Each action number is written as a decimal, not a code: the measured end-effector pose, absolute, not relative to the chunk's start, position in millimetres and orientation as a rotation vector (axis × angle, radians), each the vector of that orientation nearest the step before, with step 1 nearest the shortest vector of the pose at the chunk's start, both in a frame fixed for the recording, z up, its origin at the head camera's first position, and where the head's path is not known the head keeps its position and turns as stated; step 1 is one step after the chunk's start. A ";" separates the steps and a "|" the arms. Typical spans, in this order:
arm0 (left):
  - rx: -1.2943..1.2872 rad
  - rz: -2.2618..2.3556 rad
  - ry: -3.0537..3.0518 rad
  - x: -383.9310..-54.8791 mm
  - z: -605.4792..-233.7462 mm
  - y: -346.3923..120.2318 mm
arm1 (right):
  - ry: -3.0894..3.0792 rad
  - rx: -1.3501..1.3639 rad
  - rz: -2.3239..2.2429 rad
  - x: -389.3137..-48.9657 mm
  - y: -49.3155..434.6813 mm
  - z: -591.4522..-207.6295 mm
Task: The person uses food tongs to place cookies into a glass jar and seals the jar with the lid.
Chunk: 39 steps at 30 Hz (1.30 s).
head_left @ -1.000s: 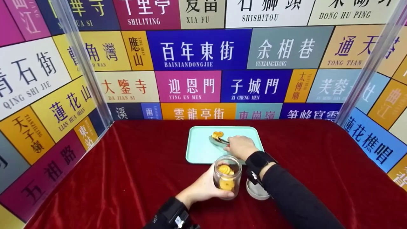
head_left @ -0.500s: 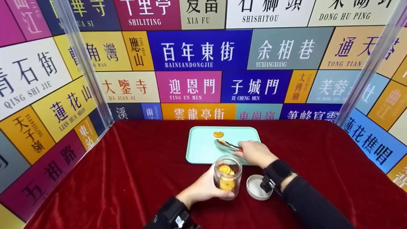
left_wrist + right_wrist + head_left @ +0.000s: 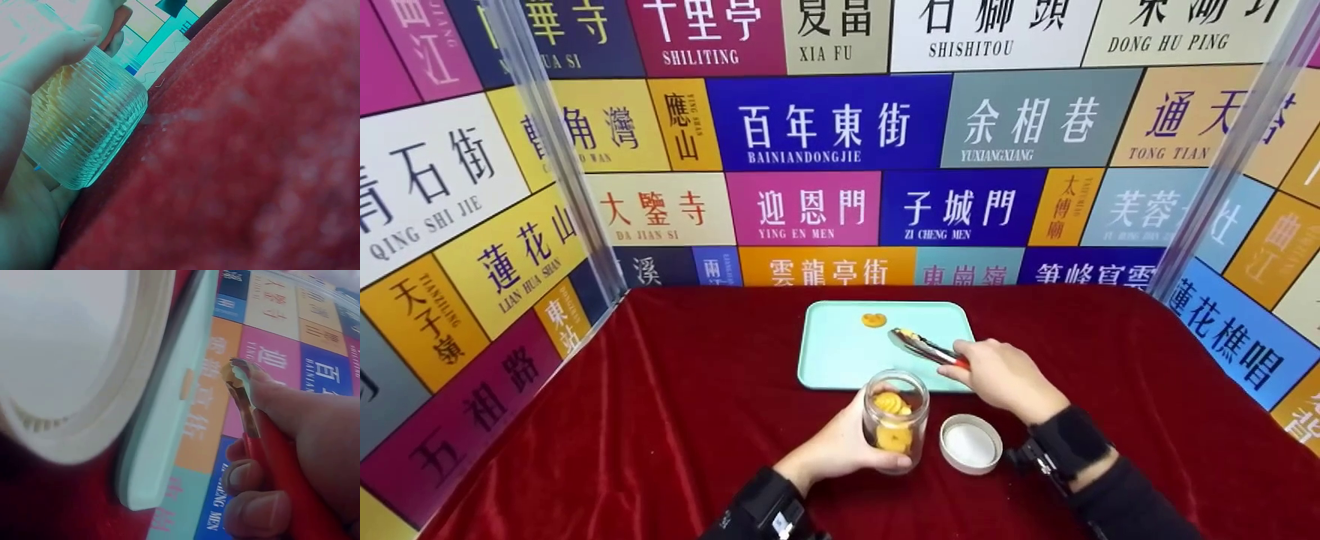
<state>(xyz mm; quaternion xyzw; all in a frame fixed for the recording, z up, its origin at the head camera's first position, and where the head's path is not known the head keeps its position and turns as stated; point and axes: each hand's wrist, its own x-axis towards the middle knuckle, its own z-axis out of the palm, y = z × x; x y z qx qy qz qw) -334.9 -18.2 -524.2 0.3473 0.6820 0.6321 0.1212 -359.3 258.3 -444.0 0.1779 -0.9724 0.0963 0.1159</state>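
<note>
My left hand (image 3: 840,442) grips a clear glass jar (image 3: 913,442), its fingers and thumb around the side. Yellow round cookies (image 3: 892,405) lie inside the uncapped jar; in the left wrist view the ribbed glass (image 3: 107,118) blurs them. My right hand (image 3: 1009,379) holds metal tongs (image 3: 922,349) with red handles (image 3: 281,467), over the right part of a mint-green tray (image 3: 829,360). A yellowish patch shows at the tong tips; whether it is food or a reflection I cannot tell. One cookie (image 3: 874,320) lies flat on the tray near its far side.
A round pale lid (image 3: 970,444) lies inside up, right of the jar and below the right wrist. Dark red cloth (image 3: 697,390) covers the table. Printed sign panels (image 3: 825,120) rise behind it, with clear corner strips (image 3: 577,165) at both sides.
My right hand and the tongs have drawn back to the right and toward me, away from the cookie on the tray. The lid shows fully. The left hand and jar have stayed in place.
</note>
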 end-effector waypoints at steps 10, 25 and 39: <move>1.018 1.861 1.961 -335.6 -528.1 -15.9 | -2.814 0.488 0.351 -340.4 277.6 -431.4; 1.018 1.867 1.951 -334.4 -530.6 -15.7 | -2.738 0.611 0.351 -300.3 296.5 -376.8; 1.026 1.852 1.971 -337.3 -527.8 -17.4 | -2.738 0.815 0.355 -275.0 287.1 -355.1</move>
